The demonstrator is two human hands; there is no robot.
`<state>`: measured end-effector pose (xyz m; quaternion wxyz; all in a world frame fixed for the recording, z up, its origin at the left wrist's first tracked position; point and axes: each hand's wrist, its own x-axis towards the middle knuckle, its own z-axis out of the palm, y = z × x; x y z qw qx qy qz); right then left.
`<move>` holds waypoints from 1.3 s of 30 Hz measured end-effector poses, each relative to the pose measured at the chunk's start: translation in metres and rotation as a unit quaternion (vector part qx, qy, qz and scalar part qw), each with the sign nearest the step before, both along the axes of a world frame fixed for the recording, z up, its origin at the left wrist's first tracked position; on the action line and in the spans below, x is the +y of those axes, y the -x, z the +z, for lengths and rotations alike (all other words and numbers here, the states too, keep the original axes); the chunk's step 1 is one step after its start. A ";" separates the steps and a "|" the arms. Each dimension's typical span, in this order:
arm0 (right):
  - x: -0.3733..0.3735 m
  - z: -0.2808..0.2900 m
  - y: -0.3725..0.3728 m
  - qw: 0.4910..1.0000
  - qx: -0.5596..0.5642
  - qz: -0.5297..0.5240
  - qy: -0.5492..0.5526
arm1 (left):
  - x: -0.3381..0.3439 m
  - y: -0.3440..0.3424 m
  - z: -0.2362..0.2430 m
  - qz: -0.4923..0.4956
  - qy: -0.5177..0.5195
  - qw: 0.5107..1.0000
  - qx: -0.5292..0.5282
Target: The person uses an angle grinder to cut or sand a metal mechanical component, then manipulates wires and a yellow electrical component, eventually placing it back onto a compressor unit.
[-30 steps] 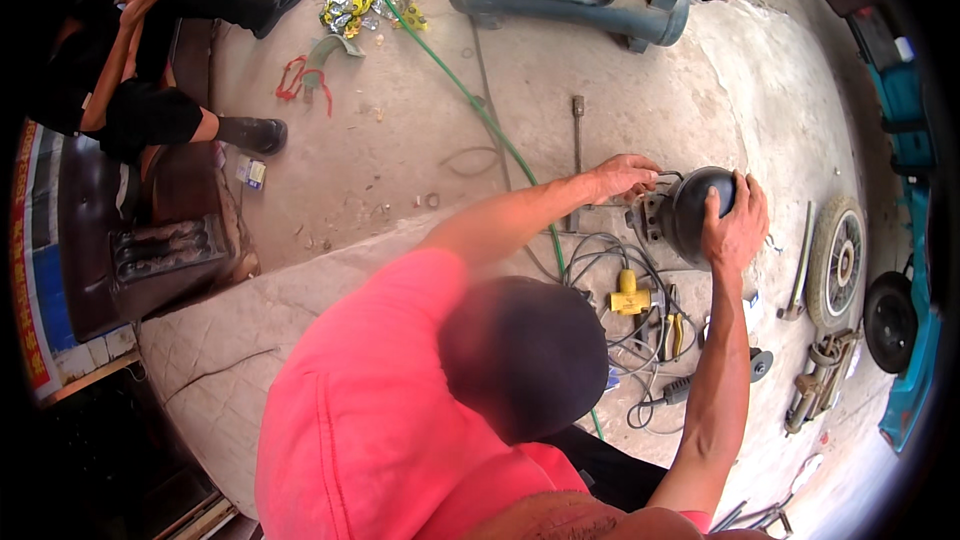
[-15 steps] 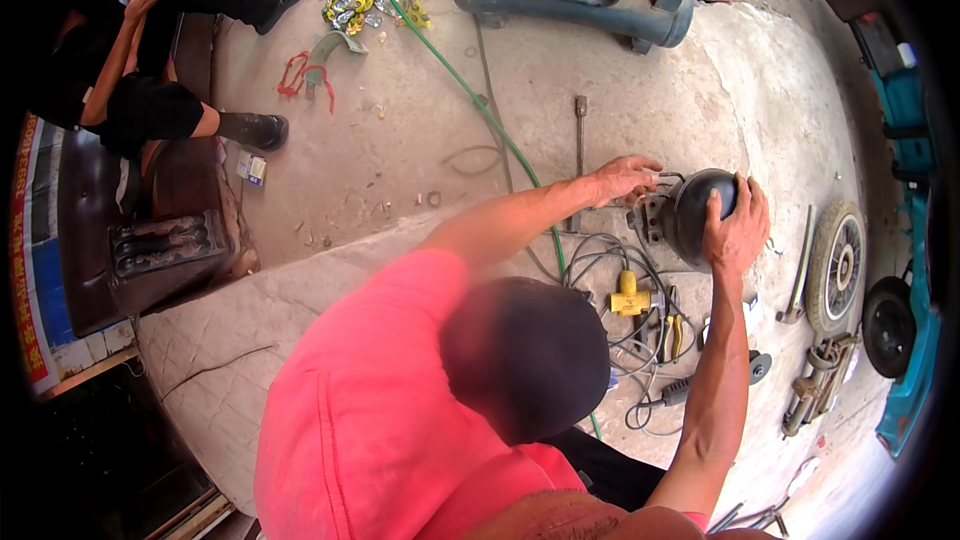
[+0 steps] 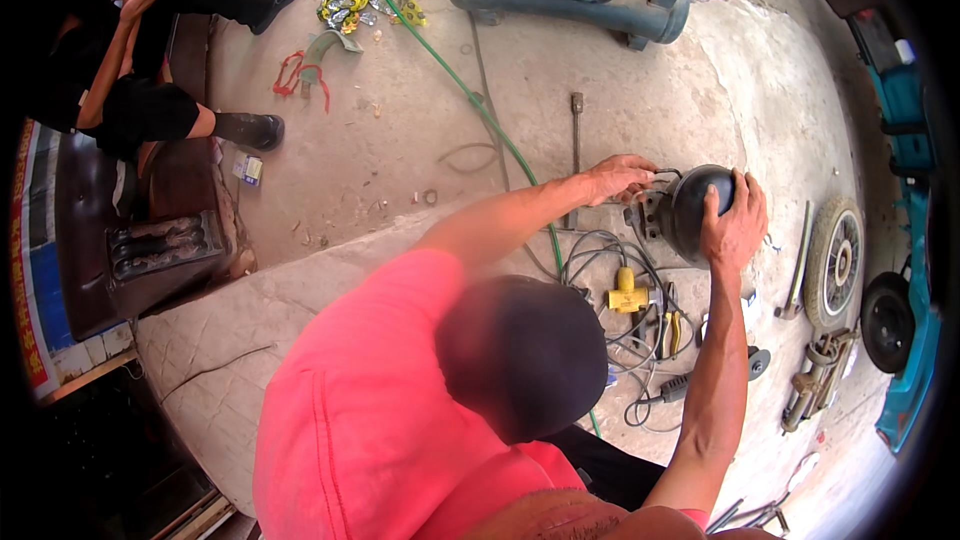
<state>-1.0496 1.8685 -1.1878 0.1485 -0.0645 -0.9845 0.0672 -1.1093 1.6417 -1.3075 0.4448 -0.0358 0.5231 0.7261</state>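
A black, rounded metal shell (image 3: 702,208) with a bracket on its left side stands on the concrete floor. My right hand (image 3: 733,222) grips its right side, fingers wrapped over the top and thumb on the front. From the shell's upper left comes a thin bent tube (image 3: 668,172). My left hand (image 3: 622,180) is closed at the end of this tube, its fingertips partly hidden. Just below the shell lie a yellow connector block (image 3: 627,295), yellow-handled pliers (image 3: 673,325) and tangled grey cables (image 3: 590,265).
A long-handled tool (image 3: 577,135) and green hose (image 3: 478,105) lie left of my left hand. An air compressor (image 3: 570,0) stands beyond. Rightward are a spoked wheel (image 3: 836,262), a metal bar (image 3: 797,270) and an angle grinder (image 3: 675,387). A seated person's leg (image 3: 245,130) is far left.
The whole view has shifted slightly. Both hands stay at nearly the same places on the black shell and its tube.
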 end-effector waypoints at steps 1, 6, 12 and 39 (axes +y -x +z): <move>0.000 0.000 0.000 1.000 0.001 0.000 -0.004 | 0.000 0.000 0.002 -0.001 -0.001 1.000 0.002; 0.000 -0.001 0.000 1.000 -0.006 -0.004 0.009 | -0.001 0.002 0.010 -0.001 0.024 1.000 0.008; 0.001 -0.003 0.003 1.000 -0.002 -0.005 0.019 | -0.001 0.000 -0.001 -0.003 -0.001 1.000 0.000; 0.005 -0.002 -0.002 0.999 -0.004 -0.023 0.031 | 0.003 0.000 0.022 -0.050 0.026 0.998 0.037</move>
